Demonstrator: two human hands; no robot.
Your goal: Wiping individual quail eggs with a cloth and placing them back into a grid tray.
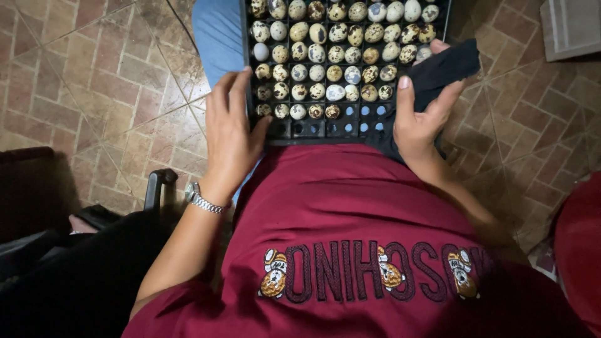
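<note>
**Quail-egg tray held on lap, both hands at near edge**

Black plastic egg tray (325,128) sits top centre, on the lap. Speckled quail eggs (335,56) fill most cells; the near rows are empty. Left hand (231,131) lies flat on the tray's left edge, grip wide. Right hand (416,119) pinches a dark cloth (447,69) at the right edge. Eggs look fragile and loose; the tray looks light and likely flexes, so support both side rims and keep it level.
</note>
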